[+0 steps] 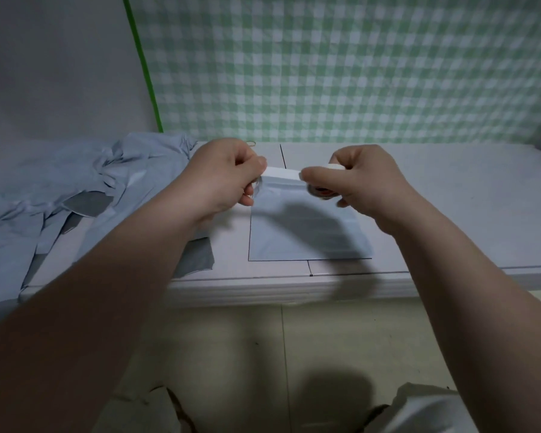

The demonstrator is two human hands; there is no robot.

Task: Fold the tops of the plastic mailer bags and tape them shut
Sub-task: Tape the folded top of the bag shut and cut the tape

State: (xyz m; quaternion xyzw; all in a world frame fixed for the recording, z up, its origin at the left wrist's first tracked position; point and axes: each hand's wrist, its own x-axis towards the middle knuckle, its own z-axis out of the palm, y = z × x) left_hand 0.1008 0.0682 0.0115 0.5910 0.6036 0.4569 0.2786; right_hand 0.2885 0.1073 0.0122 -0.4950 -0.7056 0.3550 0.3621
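1. Forearms, both bare, are reaching in from the bottom corners, passing over the pale floor [231,339] toward the desk [450,198].
2. Left grip [222,176] is pinching the free end of a white tape strip [283,175] between the thumb and curled fingers.
3. Right grip [366,182] is curling round the tape roll [320,192]. The thumb is pressing on the strip where it is leaving the roll, and a reddish core is showing below the thumb.
4. Strip is stretching taut between the two grips, over the top edge of the mailer bag [306,232]. Whether it is touching the bag: cannot tell.
5. Mailer bag, pale grey-blue, is lying flat on the desk near the front edge. Its top left corner is crinkling just beside the left grip. The right arm's shadow is falling across it.
6. Heap of mailer bags [75,189] is lying crumpled on the desk's left side, some showing dark grey inner faces.
7. Green-and-white checked cloth [356,73] is hanging behind the desk.
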